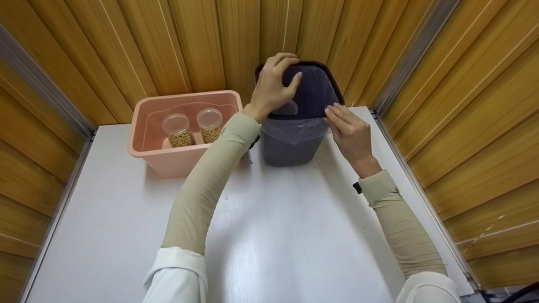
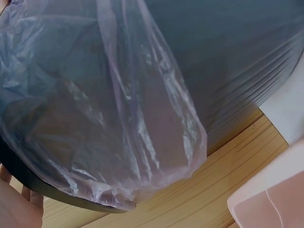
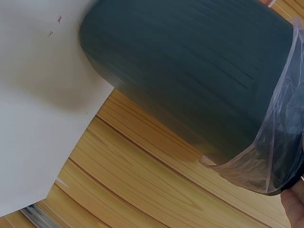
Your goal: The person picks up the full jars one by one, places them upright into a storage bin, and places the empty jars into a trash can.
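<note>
A dark grey trash can [image 1: 290, 147] stands at the back, its black rim ring [image 1: 334, 84] round the mouth. A thin translucent purple trash bag [image 1: 294, 130] lines it, with the edge folded over the outside. At the rim's back left is my left hand [image 1: 273, 86], fingers resting over the ring and thumb spread above the mouth. My right hand [image 1: 349, 132] pinches the ring at its front right corner. In the left wrist view the bag's loose skirt [image 2: 118, 118] hangs wrinkled over the can. A pale round patch [image 1: 289, 108] shows inside the mouth.
Left of the can stands a pink plastic bin [image 1: 177, 162] holding two clear lidded jars, a left jar [image 1: 179, 130] and a right jar [image 1: 209, 125], each with yellowish beans. Wood-patterned walls [image 1: 236, 42] enclose the white table [image 1: 269, 244] at the back and sides.
</note>
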The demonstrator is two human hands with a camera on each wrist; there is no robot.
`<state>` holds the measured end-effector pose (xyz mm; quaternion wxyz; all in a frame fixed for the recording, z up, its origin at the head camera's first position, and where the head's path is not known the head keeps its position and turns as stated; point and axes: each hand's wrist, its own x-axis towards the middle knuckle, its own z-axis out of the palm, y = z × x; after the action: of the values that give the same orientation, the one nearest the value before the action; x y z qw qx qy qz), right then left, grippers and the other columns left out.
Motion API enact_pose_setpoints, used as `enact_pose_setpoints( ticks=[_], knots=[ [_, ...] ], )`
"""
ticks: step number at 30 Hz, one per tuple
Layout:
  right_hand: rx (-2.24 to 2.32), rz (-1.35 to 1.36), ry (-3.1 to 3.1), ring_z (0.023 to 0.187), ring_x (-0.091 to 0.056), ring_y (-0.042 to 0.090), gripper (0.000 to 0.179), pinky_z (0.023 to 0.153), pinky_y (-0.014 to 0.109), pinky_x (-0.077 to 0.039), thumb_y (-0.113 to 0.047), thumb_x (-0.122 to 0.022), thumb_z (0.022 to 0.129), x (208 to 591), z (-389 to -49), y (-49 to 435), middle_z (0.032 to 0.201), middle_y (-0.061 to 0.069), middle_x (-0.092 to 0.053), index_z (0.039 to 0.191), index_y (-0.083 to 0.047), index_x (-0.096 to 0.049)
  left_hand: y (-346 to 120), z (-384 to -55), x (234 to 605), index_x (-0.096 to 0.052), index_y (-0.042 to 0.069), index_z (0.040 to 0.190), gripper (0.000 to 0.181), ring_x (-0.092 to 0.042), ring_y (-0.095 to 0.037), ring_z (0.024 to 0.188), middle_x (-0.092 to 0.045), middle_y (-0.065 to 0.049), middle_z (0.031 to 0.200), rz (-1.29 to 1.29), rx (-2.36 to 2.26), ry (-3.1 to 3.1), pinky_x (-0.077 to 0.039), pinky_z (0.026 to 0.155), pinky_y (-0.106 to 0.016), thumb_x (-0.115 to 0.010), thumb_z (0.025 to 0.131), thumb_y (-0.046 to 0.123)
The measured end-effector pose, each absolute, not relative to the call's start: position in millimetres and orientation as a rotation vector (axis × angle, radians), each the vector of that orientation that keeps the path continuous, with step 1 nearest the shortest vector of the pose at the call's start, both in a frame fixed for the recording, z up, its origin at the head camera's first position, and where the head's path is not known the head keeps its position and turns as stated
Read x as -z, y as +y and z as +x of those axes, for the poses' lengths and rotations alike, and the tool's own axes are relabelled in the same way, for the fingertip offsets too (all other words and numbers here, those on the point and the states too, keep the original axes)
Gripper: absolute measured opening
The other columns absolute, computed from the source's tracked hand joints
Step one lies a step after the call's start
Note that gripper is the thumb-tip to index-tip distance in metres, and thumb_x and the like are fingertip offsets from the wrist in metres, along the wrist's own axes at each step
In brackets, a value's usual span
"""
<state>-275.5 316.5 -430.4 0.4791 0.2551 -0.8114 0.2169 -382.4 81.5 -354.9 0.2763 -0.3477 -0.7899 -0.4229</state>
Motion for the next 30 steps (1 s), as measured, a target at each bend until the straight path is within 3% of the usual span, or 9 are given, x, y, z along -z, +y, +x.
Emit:
enact_pose_setpoints(
  ticks=[30],
  knots=[
    [-0.521,0.64,-2.055,0.115,-0.076,0.037,0.022,0.095,0.055,-0.063,-0.009,-0.078,0.097,426,-283,319,0.117,0.014,-0.081,0.118,-0.002,-0.082,56,-371,351,-0.071,0.006,0.134,0.038,-0.061,-0.026,0.132,-0.068,-0.007,0.137,-0.922,1.025,-2.239,-0.044,0.118,-0.034,-0.068,0.103,0.028]
  ],
)
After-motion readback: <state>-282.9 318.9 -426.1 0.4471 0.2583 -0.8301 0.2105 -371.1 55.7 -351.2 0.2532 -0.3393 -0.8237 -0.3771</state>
